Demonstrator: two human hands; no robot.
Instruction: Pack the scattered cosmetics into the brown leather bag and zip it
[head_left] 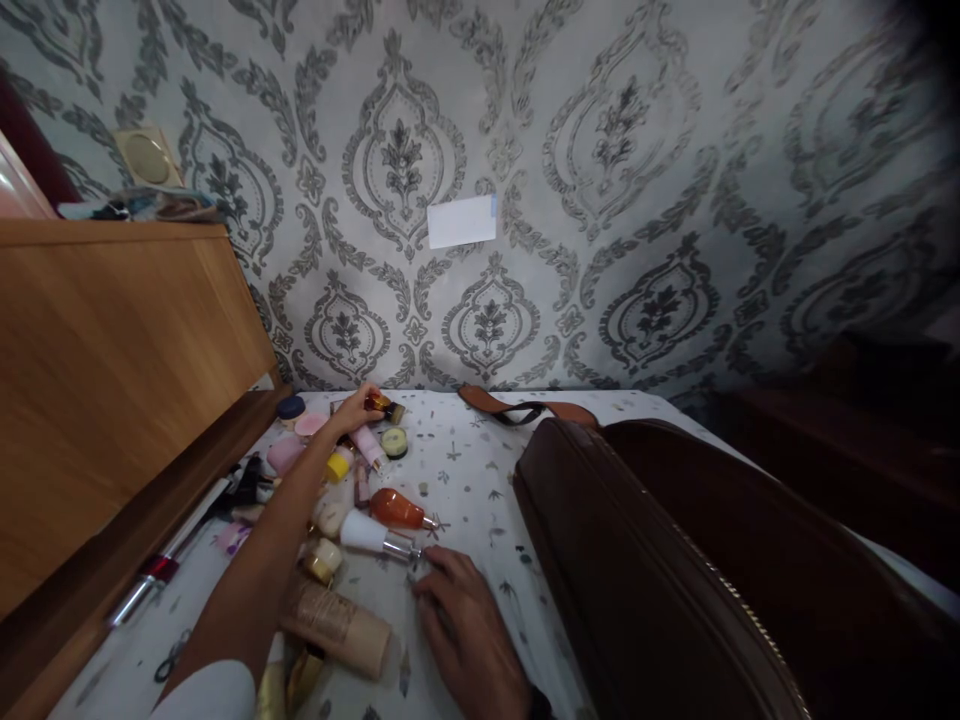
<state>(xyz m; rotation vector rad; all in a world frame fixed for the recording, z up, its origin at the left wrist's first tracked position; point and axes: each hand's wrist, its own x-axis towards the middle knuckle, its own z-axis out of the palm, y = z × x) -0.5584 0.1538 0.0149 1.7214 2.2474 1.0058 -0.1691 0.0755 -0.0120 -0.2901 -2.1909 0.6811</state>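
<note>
Head view shows, nearest, the beige tube lying on the patterned sheet. Just beyond it is the right hand, with fingers loosely bent and nothing visibly grasped; its fingertips are at the narrow silver end of the white bottle, but I cannot tell if they touch. Such a round bottle could roll, I think, if these fingers push it by accident, and it might knock the orange bottle just behind.

The left forearm passes above the crowded jars and tubes. If it is drawn back too low, it may tip some of them, for example the gold jar.

Farther, beside the green jar, the left hand grasps the amber bottle with its fingers, near the wall. Its surface looks smooth, so a weak hold could let it slip.
</note>
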